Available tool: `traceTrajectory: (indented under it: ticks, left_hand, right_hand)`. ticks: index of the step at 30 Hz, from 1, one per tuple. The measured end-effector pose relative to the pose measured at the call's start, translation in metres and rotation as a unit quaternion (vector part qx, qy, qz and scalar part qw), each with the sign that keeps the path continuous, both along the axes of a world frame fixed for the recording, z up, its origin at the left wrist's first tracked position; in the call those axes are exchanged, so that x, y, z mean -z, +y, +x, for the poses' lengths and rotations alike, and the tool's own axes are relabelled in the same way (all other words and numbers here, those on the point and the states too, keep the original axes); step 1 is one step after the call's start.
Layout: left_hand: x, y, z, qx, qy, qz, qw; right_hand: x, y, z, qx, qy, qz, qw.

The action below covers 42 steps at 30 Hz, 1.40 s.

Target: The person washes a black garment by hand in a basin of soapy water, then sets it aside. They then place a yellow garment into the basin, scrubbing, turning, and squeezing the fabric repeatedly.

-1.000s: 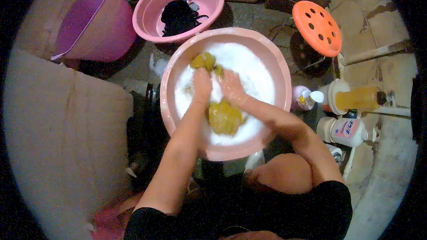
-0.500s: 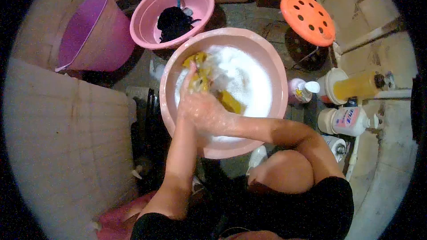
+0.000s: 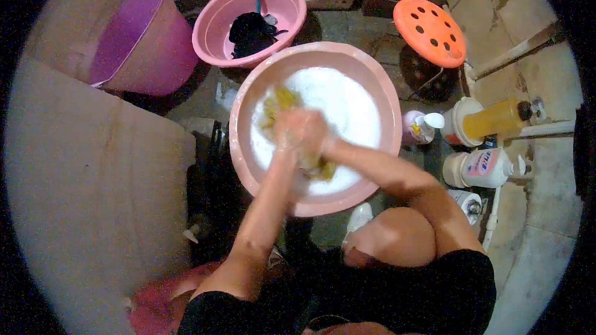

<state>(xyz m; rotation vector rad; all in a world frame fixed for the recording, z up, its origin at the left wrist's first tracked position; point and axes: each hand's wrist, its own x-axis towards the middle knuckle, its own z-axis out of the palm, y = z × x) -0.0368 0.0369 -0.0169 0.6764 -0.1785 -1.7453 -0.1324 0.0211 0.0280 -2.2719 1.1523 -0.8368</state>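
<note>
A large pale pink basin [image 3: 392, 111] holds white suds [image 3: 347, 105]. Over it, my left hand [image 3: 289, 129] and my right hand [image 3: 315, 131] are pressed together, closed on a wet yellow cloth [image 3: 282, 100]. Part of the cloth sticks out beyond my left hand, and more of it hangs below my wrists into the foam. Motion blurs both hands, so single fingers are hard to make out.
A smaller pink basin [image 3: 205, 34] with black fabric [image 3: 253, 34] stands behind. At left are a purple bucket [image 3: 155, 56] and a pale panel [image 3: 105, 192]. An orange stool [image 3: 429, 31], a pump bottle [image 3: 417, 128] and a white bottle [image 3: 487, 167] line the right.
My hands have come closer together and shifted to the right, with the yellow cloth bunched between them. My view has moved slightly.
</note>
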Motion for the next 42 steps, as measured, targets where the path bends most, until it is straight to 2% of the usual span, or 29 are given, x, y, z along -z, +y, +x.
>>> traceTrajectory:
  ticks: [1,2,4,5,6,7,9,10,11,12,13,14,16,18,19,22,23,24,25,28,30,31,33,35,36,38,39,41,42]
  left_hand:
    - [-0.026,0.009,-0.021,-0.051,-0.050,0.069,0.995]
    - [-0.046,0.017,-0.036,-0.067,-0.066,0.098,0.991]
    - [-0.060,0.022,-0.044,-0.078,-0.095,0.126,0.984]
    - [-0.035,0.016,-0.040,-0.077,-0.077,0.118,0.987]
    - [-0.017,0.013,-0.028,-0.084,-0.070,0.120,0.987]
    - [-0.001,0.014,-0.003,-0.020,0.021,-0.018,0.999]
    - [0.016,0.013,0.017,0.074,0.159,-0.227,0.958]
    - [0.017,0.015,0.016,0.102,0.204,-0.291,0.929]
    - [0.018,0.014,0.003,0.025,0.002,-0.129,0.991]
    - [0.014,0.008,-0.009,-0.052,-0.203,0.038,0.977]
    - [-0.056,0.017,-0.032,-0.071,-0.055,0.130,0.988]
    - [-0.039,0.017,-0.038,-0.069,-0.016,0.097,0.993]
    - [-0.027,0.011,-0.028,-0.066,-0.067,0.071,0.993]
    - [0.002,0.005,-0.006,-0.049,-0.052,0.027,0.997]
    - [0.019,0.004,0.011,0.008,0.009,-0.057,0.998]
    - [0.010,0.015,-0.011,-0.039,-0.070,0.028,0.996]
    - [-0.006,0.022,-0.023,-0.060,-0.067,0.074,0.993]
    - [-0.029,0.028,-0.036,-0.071,0.016,0.151,0.986]
    - [-0.022,0.025,-0.037,-0.058,0.001,0.129,0.990]
    - [-0.058,0.000,-0.021,-0.086,-0.004,0.058,0.995]
    - [-0.054,-0.026,0.010,-0.073,-0.029,-0.029,0.997]
    - [-0.057,-0.036,0.022,-0.039,-0.159,-0.013,0.986]
    - [-0.043,-0.051,0.025,-0.043,-0.442,-0.064,0.894]
    - [0.011,-0.063,0.017,-0.084,-0.705,-0.162,0.685]
    - [0.004,-0.056,0.010,0.004,-0.674,-0.104,0.731]
    - [0.029,-0.049,0.005,0.051,-0.786,-0.119,0.605]
    - [0.032,-0.053,0.002,0.050,-0.784,-0.120,0.607]
    - [0.034,-0.055,-0.001,0.257,-0.820,0.011,0.511]
    - [0.072,-0.057,0.004,0.255,-0.821,0.011,0.511]
  right_hand:
    - [0.016,-0.028,-0.010,0.039,0.111,0.019,0.993]
    - [0.015,-0.046,-0.025,0.134,-0.025,0.223,0.965]
    - [0.021,-0.035,-0.026,0.150,0.028,0.105,0.983]
    - [0.012,-0.022,-0.021,0.146,0.036,0.103,0.983]
    - [-0.008,0.003,-0.008,0.113,-0.097,0.079,0.986]
    - [-0.023,0.028,0.002,0.083,-0.232,0.059,0.967]
    - [-0.031,0.036,-0.001,-0.055,-0.179,-0.017,0.982]
    - [-0.023,0.027,-0.003,-0.045,-0.030,-0.009,0.998]
    - [-0.017,0.009,-0.003,-0.035,0.116,-0.007,0.993]
    - [-0.010,-0.016,-0.001,-0.020,0.256,-0.013,0.966]
    - [0.011,-0.040,-0.019,0.086,-0.049,0.150,0.984]
    - [0.013,-0.047,-0.028,0.077,0.083,0.068,0.991]
    - [0.012,-0.024,-0.018,0.157,0.017,0.105,0.982]
    - [0.002,0.028,-0.001,0.041,-0.175,-0.039,0.983]
    - [0.014,0.054,0.008,0.001,0.063,-0.087,0.994]
    - [0.036,0.016,-0.008,-0.060,0.024,-0.232,0.971]
    - [0.027,-0.005,-0.023,-0.005,0.163,-0.091,0.982]
    - [0.032,-0.036,-0.028,0.116,0.142,0.170,0.968]
    - [0.022,-0.038,-0.045,0.133,-0.014,0.194,0.972]
    - [0.014,-0.060,-0.063,0.156,0.044,0.273,0.948]
    - [0.007,-0.075,-0.075,0.139,-0.220,0.474,0.841]
    - [0.009,-0.084,-0.084,0.100,-0.261,0.498,0.821]
    - [0.019,-0.089,-0.086,0.077,-0.252,0.451,0.853]
    - [0.044,-0.087,-0.073,0.110,-0.221,0.323,0.914]
    - [0.065,-0.081,-0.061,0.163,-0.171,0.263,0.935]
    - [0.075,-0.052,-0.038,0.169,0.023,0.137,0.976]
    - [0.075,-0.033,-0.028,0.143,0.091,0.043,0.985]
    - [0.100,-0.030,-0.020,0.039,0.277,0.011,0.960]
    - [0.114,-0.029,-0.019,0.003,0.342,-0.027,0.939]
